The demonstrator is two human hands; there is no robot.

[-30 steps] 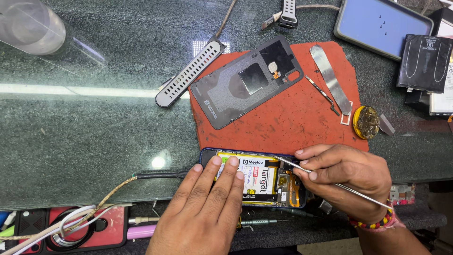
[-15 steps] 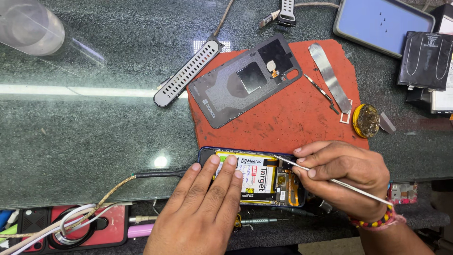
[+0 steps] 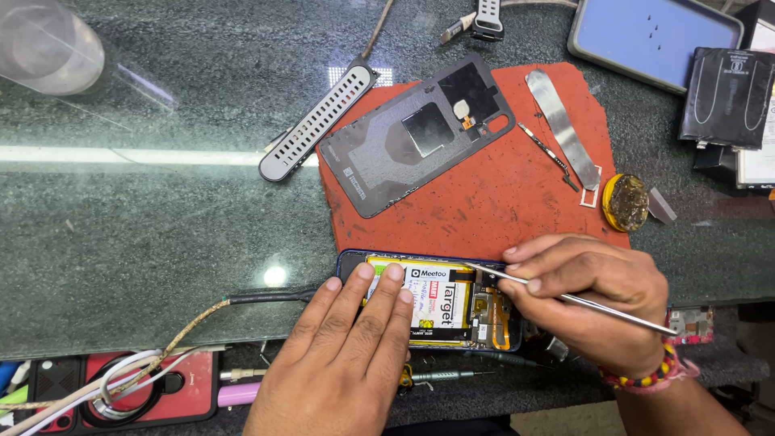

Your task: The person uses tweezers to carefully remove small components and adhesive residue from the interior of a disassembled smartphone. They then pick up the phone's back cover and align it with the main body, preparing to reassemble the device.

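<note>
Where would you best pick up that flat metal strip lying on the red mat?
Probably at the upper end of the metal strip, coming from above. It lies flat on the red mat, so fingers must pinch its long thin edges; that end lies clear of the small parts by its lower end.

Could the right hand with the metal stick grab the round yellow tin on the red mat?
Probably yes. The right hand lies just below the small round yellow tin at the edge of the red mat, with nothing between them. But its fingers already pinch the thin metal tool, so gripping may be awkward.
</note>
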